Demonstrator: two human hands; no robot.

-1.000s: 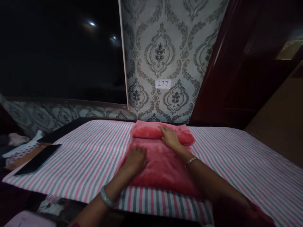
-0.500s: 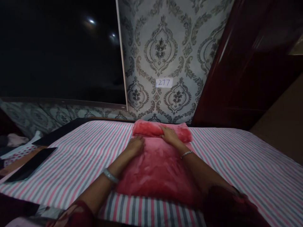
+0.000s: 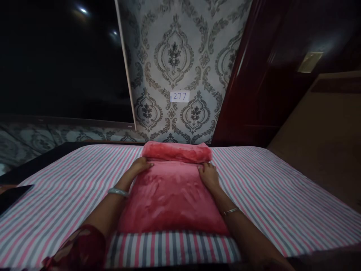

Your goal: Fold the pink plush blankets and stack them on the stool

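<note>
A pink-red plush blanket [image 3: 172,199] lies folded into a flat strip, its far end shaped into a thick roll [image 3: 177,151]. At the strip's left edge, just below the roll, my left hand [image 3: 141,165] holds the fabric with the thumb on top and fingers at the side. My right hand [image 3: 209,175] grips the opposite edge, also just short of the roll. Some fingertips are hidden against the cloth. Under the blanket spreads a striped pink, grey and white sheet [image 3: 270,195].
Behind the surface stands a patterned wall with a paper label [image 3: 179,96] reading 277. A large dark television [image 3: 62,67] is at the left, and a glossy dark red panel [image 3: 254,86] at the right. Another dark flat object [image 3: 14,197] rests near the left edge.
My right hand has come off the roll and moved to the blanket's right edge. My left hand has shifted to the left edge. The camera view has turned slightly right.
</note>
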